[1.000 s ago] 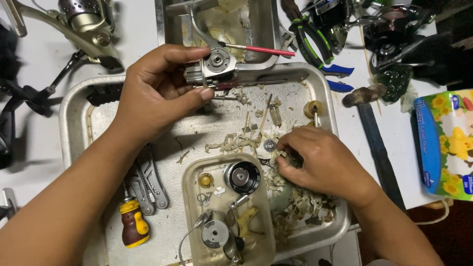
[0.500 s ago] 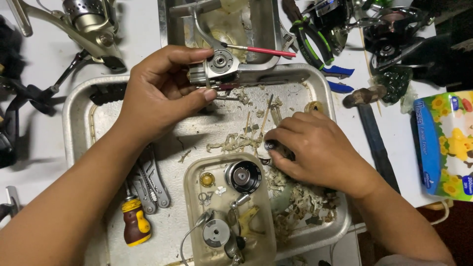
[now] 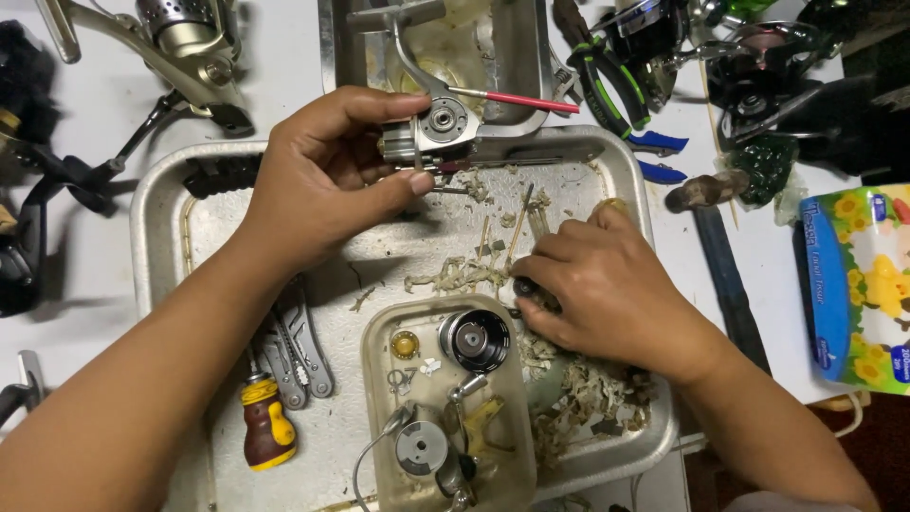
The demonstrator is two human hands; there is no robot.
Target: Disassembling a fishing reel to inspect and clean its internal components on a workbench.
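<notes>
Left hand (image 3: 318,180) grasps fishing-reel body (image 3: 441,128) between thumb and fingers; right hand (image 3: 607,284), fingers curled, picks a small part from debris (image 3: 464,275) beneath its fingertips.

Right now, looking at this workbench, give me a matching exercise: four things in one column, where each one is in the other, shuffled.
Things:
1. reel body
2. black spool
3. small bottle
4. tissue pack

Places:
A. far right, on the table
B. in the left hand
C. tray's lower left, beside pliers
D. in the clear plastic tub

Pairs: 1-B, 2-D, 3-C, 4-A
</notes>
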